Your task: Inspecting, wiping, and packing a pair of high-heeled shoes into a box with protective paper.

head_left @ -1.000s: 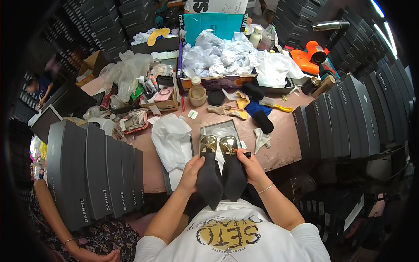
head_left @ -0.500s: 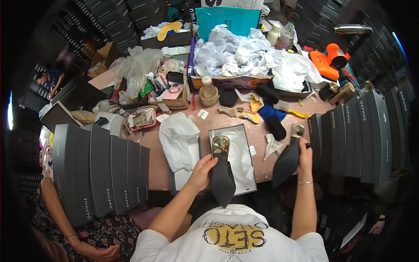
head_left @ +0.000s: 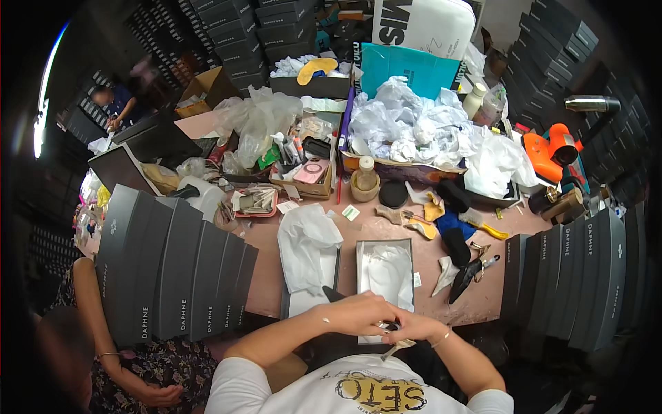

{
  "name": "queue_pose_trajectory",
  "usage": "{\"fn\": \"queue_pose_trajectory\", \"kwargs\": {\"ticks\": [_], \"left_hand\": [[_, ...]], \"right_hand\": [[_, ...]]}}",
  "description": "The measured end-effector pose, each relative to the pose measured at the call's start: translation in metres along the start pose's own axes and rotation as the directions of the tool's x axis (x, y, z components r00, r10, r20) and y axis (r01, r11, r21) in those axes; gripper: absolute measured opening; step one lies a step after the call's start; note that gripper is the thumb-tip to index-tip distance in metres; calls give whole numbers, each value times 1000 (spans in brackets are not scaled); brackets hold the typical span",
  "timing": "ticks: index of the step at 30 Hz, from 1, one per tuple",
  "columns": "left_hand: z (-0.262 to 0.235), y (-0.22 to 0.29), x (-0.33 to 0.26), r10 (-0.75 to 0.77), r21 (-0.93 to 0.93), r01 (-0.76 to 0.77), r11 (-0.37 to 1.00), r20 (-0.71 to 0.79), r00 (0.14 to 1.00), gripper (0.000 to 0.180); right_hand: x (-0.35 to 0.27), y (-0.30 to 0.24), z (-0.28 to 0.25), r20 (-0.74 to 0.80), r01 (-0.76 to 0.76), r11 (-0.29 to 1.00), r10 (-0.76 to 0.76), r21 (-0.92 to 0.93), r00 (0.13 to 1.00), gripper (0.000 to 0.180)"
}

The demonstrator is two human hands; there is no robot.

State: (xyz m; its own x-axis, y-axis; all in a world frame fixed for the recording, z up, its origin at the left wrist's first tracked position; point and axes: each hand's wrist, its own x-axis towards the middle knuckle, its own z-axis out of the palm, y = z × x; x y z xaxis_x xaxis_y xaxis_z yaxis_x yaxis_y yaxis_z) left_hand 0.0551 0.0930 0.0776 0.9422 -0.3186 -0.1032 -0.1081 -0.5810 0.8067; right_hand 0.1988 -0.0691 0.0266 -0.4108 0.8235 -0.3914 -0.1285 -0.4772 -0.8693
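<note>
Working low in the frame, centre: left hand [head_left: 355,314] and right hand [head_left: 412,328] meet at the near edge of the open shoe box [head_left: 386,279], just below its near rim. Left hand lies across, fingers curled over a dark shoe [head_left: 332,294] whose tip pokes out toward upper left. Right fingers [head_left: 394,334] pinched on something small and pale; can't tell what. Box long axis runs up-down in frame, white tissue inside, directly above both hands. Its lid with crumpled paper [head_left: 308,245] sits just left on the counter [head_left: 262,290]. Both hands about equally near.
</note>
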Motion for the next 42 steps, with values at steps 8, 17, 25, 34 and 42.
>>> {"fn": "queue_pose_trajectory", "kwargs": {"ticks": [8,17,25,34,42], "left_hand": [[-64,-159,-30,-568,162,703,693,-477,671,39],[-71,-33,-61,-262,208,441,873,-562,785,15],[-26,63,-86,114,375,66,925,-437,892,14],[51,-42,19,-457,-260,385,886,-635,623,81],[72,-71,16,-445,-441,81,894,-849,285,22]], "right_hand": [[-71,25,37,-502,219,840,72,497,862,43],[-63,-53,71,-539,431,786,-151,443,829,52],[15,-60,87,-684,353,895,-78,272,726,23],[-16,22,83,-692,370,758,145,538,708,25],[-35,22,94,-696,296,927,-56,230,716,29]]}}
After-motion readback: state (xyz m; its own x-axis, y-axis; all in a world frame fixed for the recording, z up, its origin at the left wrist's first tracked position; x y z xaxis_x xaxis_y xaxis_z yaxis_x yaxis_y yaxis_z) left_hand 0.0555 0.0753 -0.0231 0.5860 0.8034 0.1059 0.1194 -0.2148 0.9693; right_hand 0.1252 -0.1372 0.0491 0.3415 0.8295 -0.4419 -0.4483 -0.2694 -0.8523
